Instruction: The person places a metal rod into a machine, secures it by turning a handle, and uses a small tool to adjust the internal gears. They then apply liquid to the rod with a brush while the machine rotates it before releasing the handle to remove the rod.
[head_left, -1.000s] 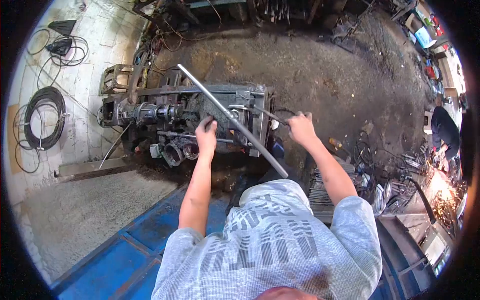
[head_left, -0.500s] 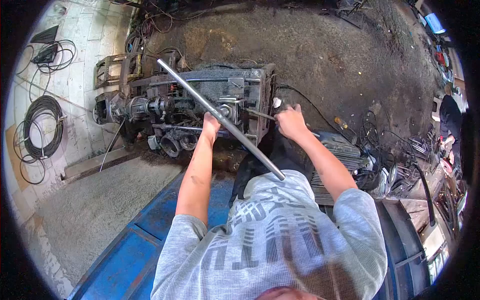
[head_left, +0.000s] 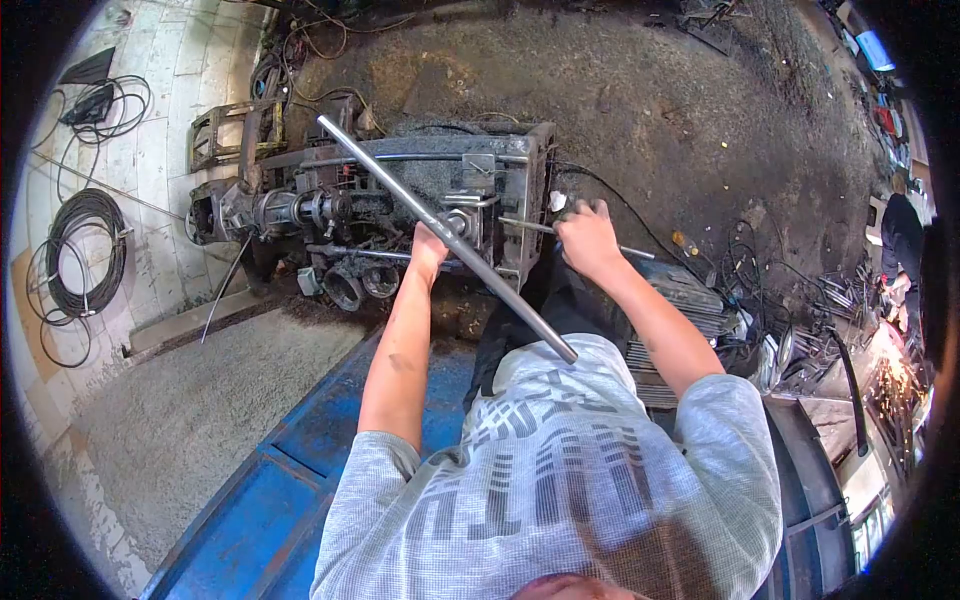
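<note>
A long steel bar [head_left: 500,288] slants over the machine [head_left: 515,185], its near end in front of my shirt. My left hand [head_left: 430,248] is closed on this bar near its middle, with the fingers partly hidden beneath it. To the right, my right hand [head_left: 587,240] is closed around a thin metal rod [head_left: 527,225]. One end of the rod points into the block-shaped clamp [head_left: 470,222] on the machine; the other end sticks out past my wrist. Dark grime covers my right fingertips.
Coiled black hose [head_left: 85,250] hangs at the left. Stacked metal bars [head_left: 685,300] lie right of my legs. A blue metal surface [head_left: 240,510] is below left. At the far right a person [head_left: 903,235] works amid bright sparks [head_left: 893,370]. A cable [head_left: 620,205] crosses the floor.
Sparks have flared up by the person at the far right. More of the thin rod shows beyond my right wrist. My left hand and the steel bar are nearly unmoved.
</note>
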